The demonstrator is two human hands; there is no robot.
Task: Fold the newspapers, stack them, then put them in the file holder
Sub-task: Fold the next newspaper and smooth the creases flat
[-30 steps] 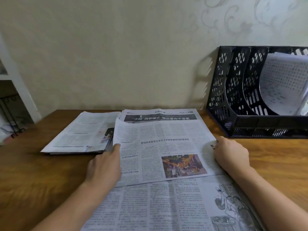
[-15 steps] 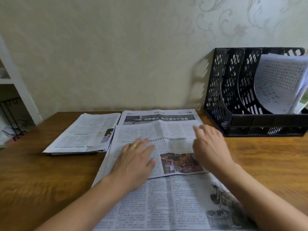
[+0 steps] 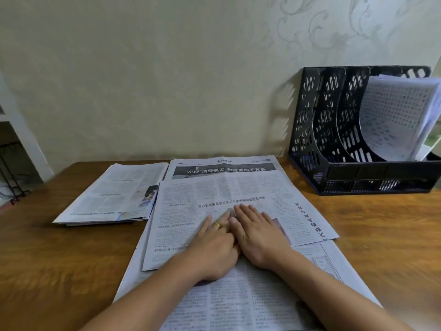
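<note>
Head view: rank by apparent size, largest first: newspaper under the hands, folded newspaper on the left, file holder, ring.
1. Newspaper under the hands, though nearness to the camera inflates it.
2-3. File holder and folded newspaper on the left: look alike, not ranked.
4. Ring, smallest.

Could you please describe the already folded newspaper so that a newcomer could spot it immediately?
On the wooden table, look left of the big paper under both hands. The folded newspaper lies there alone, compact and untouched, with a small portrait photo at its right edge.
</note>
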